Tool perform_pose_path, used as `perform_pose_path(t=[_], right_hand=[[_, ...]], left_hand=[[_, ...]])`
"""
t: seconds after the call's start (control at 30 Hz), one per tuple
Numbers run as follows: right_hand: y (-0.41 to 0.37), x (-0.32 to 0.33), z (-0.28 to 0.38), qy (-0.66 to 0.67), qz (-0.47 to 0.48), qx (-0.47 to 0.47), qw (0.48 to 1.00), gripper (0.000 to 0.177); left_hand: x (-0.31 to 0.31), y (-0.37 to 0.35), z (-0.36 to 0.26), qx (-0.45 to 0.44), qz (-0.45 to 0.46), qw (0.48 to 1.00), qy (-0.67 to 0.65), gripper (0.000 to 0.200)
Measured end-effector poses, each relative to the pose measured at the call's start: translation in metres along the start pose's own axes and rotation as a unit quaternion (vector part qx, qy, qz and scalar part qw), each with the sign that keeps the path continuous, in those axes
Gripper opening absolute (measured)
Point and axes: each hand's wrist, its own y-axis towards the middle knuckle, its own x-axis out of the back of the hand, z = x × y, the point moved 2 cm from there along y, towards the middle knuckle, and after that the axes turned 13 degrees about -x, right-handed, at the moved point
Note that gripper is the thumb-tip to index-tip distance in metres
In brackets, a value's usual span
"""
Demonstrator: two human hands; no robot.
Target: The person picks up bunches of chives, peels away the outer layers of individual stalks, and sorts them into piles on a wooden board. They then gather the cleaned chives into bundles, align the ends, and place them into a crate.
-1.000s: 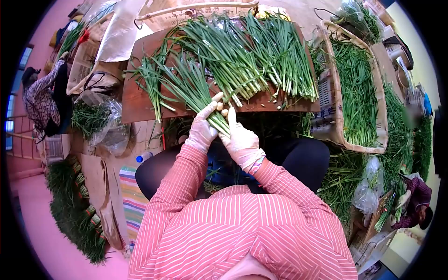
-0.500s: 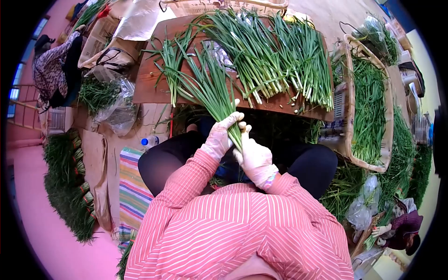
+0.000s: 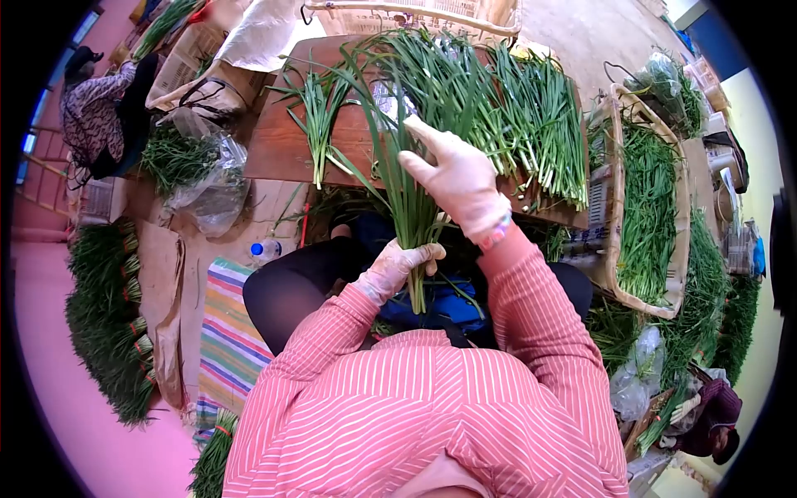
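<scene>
The bunch of long green stalks (image 3: 404, 199) is up over the person's lap, just off the near edge of the table (image 3: 353, 133), its pale cut ends pointing back toward the body and its leaves fanning out over the wood. The left hand (image 3: 400, 267) is closed around it low down, fingers wrapped across the stalks, with that forearm angled inward from the side. The right hand (image 3: 455, 173) is raised higher along the leaves, open, thumb and forefinger spread apart (whether those fingertips brush the leaves, I can't tell from here), its wrist ringed by a colourful band. Both hands wear pale gloves. Beyond them on the table lies a broad heap of stalks (image 3: 506, 116), with a smaller clump (image 3: 318, 124) apart on its left. To the right is a long basket (image 3: 613, 207) full of greens; to the left, a blue-capped bottle (image 3: 266, 250) sits near a striped cloth (image 3: 228, 332), with banded bundles (image 3: 112, 315) farther out. One person (image 3: 95, 116) is at the far left, another (image 3: 710, 419) at the lower right.
</scene>
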Motion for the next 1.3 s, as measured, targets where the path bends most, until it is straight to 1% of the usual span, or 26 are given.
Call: perform_pose_path(t=[0.03,0.07,0.1,0.13,0.23,0.3,0.4,0.43,0.5,0.57,0.63,0.67,0.7,0.73,0.8,0.87,0.9,0.93,0.97,1.1,1.13,1.17,1.2,1.23,1.27,1.3], right_hand=[[0.007,-0.01,-0.008,-0.001,-0.002,0.013,1.0,0.034],[0.014,-0.023,-0.021,0.083,0.103,-0.082,0.988,0.035],[0.016,-0.026,-0.02,0.166,0.205,-0.175,0.948,0.037],[0.014,-0.017,-0.017,0.22,0.243,-0.263,0.907,0.037],[0.006,0.008,-0.009,0.246,0.223,-0.3,0.894,0.025],[-0.01,0.012,-0.01,0.279,0.178,-0.279,0.901,0.021],[-0.037,0.03,-0.009,0.289,0.072,-0.184,0.937,0.018],[-0.045,0.045,0.005,0.415,0.06,-0.219,0.881,0.015],[-0.053,0.078,0.013,0.47,0.009,-0.236,0.85,0.013],[-0.065,0.114,0.014,0.518,-0.065,-0.199,0.829,0.009],[-0.093,0.15,-0.002,0.533,-0.134,-0.19,0.814,0.009],[-0.114,0.169,-0.021,0.521,-0.147,-0.211,0.814,0.01],[-0.137,0.188,-0.039,0.512,-0.157,-0.23,0.812,0.012],[-0.17,0.203,-0.043,0.531,-0.183,-0.236,0.793,0.016],[-0.231,0.228,-0.058,0.528,-0.256,-0.279,0.76,0.017],[-0.296,0.232,-0.089,0.541,-0.344,-0.285,0.713,0.02],[-0.333,0.244,-0.091,0.542,-0.367,-0.325,0.683,0.021],[-0.372,0.251,-0.097,0.507,-0.42,-0.355,0.664,0.023],[-0.41,0.262,-0.094,0.474,-0.468,-0.38,0.642,0.025],[-0.577,0.328,-0.063,0.293,-0.676,-0.393,0.55,0.029],[-0.622,0.348,-0.049,0.27,-0.717,-0.365,0.528,0.026],[-0.673,0.37,-0.037,0.248,-0.774,-0.336,0.476,0.025],[-0.719,0.386,-0.013,0.169,-0.811,-0.356,0.432,0.024],[-0.776,0.409,-0.004,0.194,-0.85,-0.223,0.435,0.026],[-0.852,0.42,0.006,0.193,-0.854,-0.16,0.456,0.029],[-0.882,0.422,0.023,0.114,-0.917,-0.096,0.37,0.023]], left_hand=[[-0.002,-0.001,0.0,0.0,0.002,1.0,-0.002,0.025],[-0.003,-0.002,0.0,-0.003,0.01,1.0,0.0,0.029],[-0.004,-0.003,0.0,-0.006,0.017,1.0,0.003,0.035],[-0.004,-0.003,0.001,-0.006,0.019,1.0,0.001,0.035],[-0.002,-0.002,-0.004,-0.001,0.021,0.998,-0.066,0.055],[0.001,0.002,-0.005,0.014,0.024,0.996,-0.084,0.053],[0.003,0.009,-0.005,0.062,0.0,0.991,-0.117,0.049],[0.003,0.011,-0.003,0.076,-0.007,0.985,-0.156,0.048],[0.005,0.011,0.005,0.092,-0.009,0.982,-0.163,0.048],[-0.01,0.012,-0.008,0.075,-0.004,0.994,-0.08,0.051],[-0.036,0.012,-0.023,0.04,-0.016,0.995,-0.086,0.034],[-0.028,0.021,-0.014,0.066,0.001,0.991,-0.115,0.026],[-0.051,0.019,-0.031,0.045,0.015,0.994,-0.095,0.007],[-0.039,0.027,-0.024,-0.007,0.008,0.998,-0.056,0.007],[-0.052,0.037,-0.034,-0.038,0.022,0.999,-0.023,0.009],[-0.06,0.051,-0.034,-0.065,0.117,0.991,-0.022,0.01],[-0.07,0.059,-0.032,-0.046,0.185,0.981,-0.022,0.011],[-0.08,0.063,-0.025,-0.055,0.135,0.989,0.011,0.012],[-0.083,0.07,-0.024,-0.042,0.17,0.985,0.009,0.012],[-0.127,0.082,-0.008,-0.063,0.169,0.982,0.058,0.016],[-0.131,0.091,-0.004,-0.039,0.232,0.971,0.043,0.017],[-0.146,0.087,0.0,-0.043,0.202,0.978,0.031,0.02],[-0.145,0.101,0.008,-0.028,0.211,0.976,0.038,0.024],[-0.141,0.119,0.013,-0.016,0.217,0.975,0.046,0.029],[-0.137,0.132,0.018,0.008,0.2,0.978,0.057,0.036],[-0.145,0.132,0.02,0.01,0.207,0.977,0.059,0.036]])
